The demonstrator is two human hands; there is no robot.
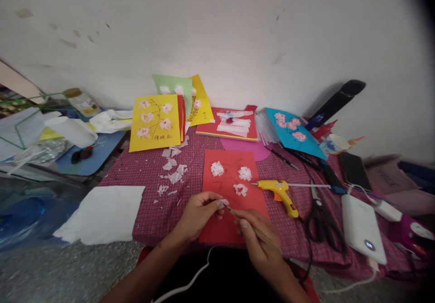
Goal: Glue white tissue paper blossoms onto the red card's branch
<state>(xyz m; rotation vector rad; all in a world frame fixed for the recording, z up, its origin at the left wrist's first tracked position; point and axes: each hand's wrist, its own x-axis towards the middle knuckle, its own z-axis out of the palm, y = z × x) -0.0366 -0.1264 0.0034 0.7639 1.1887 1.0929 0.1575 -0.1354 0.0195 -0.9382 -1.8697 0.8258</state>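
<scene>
My left hand (200,212) pinches a small piece of white tissue paper (222,203) between thumb and fingertips. In my right hand (256,235) is a thin brush-like stick (261,236), its dark tip touching or just beside the paper piece. Both hands are over the lower part of a red card (220,226). Higher on that card sit three white paper flowers (217,168) among faint drawn branch lines. To the card's right lies a yellow glue gun (277,188), its nozzle pointing toward the card.
Loose paper scraps (175,176) and a white sheet (105,212) lie left. Finished flower cards (154,121) lean at the back, a blue one (294,133) at right. Black scissors (321,221), a white power bank (362,228) and cables crowd the right side.
</scene>
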